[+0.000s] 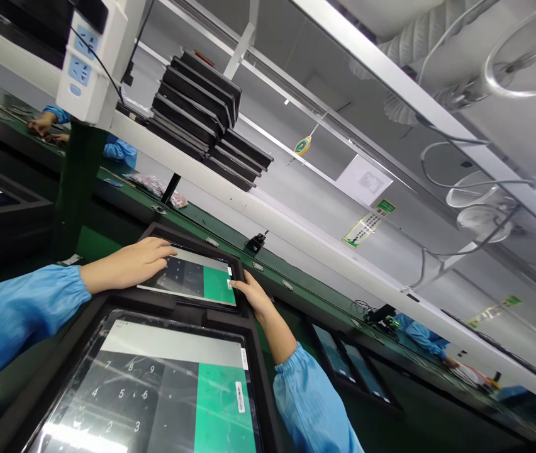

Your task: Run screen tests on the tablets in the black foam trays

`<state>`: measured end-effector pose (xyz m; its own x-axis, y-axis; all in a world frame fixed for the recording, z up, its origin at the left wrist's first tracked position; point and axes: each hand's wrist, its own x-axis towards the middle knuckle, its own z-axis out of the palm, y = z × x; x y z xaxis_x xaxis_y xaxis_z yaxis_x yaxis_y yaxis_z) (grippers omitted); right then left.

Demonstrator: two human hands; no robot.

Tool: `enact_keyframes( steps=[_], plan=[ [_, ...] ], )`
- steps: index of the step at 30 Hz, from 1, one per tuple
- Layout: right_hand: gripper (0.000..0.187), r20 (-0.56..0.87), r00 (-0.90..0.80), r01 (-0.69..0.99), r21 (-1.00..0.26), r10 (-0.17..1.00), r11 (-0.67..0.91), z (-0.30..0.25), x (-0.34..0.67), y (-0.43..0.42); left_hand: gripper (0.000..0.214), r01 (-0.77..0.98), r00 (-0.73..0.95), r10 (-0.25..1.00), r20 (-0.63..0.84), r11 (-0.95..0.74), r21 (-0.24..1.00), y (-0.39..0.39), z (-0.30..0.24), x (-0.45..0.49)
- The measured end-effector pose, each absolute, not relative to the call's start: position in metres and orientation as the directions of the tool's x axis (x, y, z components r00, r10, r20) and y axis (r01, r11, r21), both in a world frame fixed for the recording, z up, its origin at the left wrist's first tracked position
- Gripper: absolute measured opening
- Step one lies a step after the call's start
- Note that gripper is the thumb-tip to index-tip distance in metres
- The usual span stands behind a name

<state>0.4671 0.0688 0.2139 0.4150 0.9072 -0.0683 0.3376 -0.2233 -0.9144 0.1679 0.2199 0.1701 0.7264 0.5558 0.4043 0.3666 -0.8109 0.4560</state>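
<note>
A tablet with a lit keypad screen and a green panel sits tilted in a black foam tray ahead of me. My left hand lies over its left edge, fingers curled on the screen. My right hand grips its right edge beside a small white label. Both sleeves are blue. A second, nearer tablet with the same keypad display lies in another black tray right below me.
A stack of black trays rests on the white shelf above. A white power strip hangs at the upper left. Other people in blue sleeves work along the green bench at left and right. More screens lie to the right.
</note>
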Motion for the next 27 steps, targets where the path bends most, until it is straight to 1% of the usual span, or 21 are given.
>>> enact_keyframes(
  steps=[4,8,11,16,20,23,27],
  plan=[
    [0.052,-0.063,0.421,0.333,-0.917,0.905,-0.219,0.2121,0.4674,0.0695,0.057,0.379,0.735,0.551,0.396,-0.818,0.434,0.2188,0.1696,0.1682],
    [0.051,-0.068,0.413,0.312,-0.926,0.908,-0.211,0.2108,0.4681,0.0705,0.062,0.413,0.707,0.579,0.405,-0.804,0.428,0.2189,0.1680,0.1661],
    [0.054,-0.063,0.399,0.311,-0.929,0.915,-0.200,0.2110,0.4691,0.0700,0.060,0.412,0.718,0.565,0.406,-0.816,0.406,0.2181,0.1665,0.1645],
    [0.065,-0.055,0.384,0.360,-0.910,0.922,-0.204,0.2141,0.4699,0.0685,0.069,0.427,0.694,0.578,0.429,-0.810,0.402,0.2157,0.1694,0.1633],
    [0.061,-0.046,0.419,0.416,-0.878,0.907,-0.237,0.2150,0.4691,0.0726,0.074,0.438,0.674,0.601,0.429,-0.793,0.424,0.2133,0.1729,0.1629],
    [0.063,-0.023,0.443,0.459,-0.853,0.896,-0.249,0.2145,0.4692,0.0757,0.074,0.434,0.678,0.605,0.417,-0.788,0.438,0.2113,0.1742,0.1623],
    [0.065,-0.033,0.401,0.487,-0.839,0.915,-0.244,0.2163,0.4711,0.0739,0.074,0.421,0.683,0.602,0.412,-0.787,0.452,0.2094,0.1759,0.1615]
  ],
)
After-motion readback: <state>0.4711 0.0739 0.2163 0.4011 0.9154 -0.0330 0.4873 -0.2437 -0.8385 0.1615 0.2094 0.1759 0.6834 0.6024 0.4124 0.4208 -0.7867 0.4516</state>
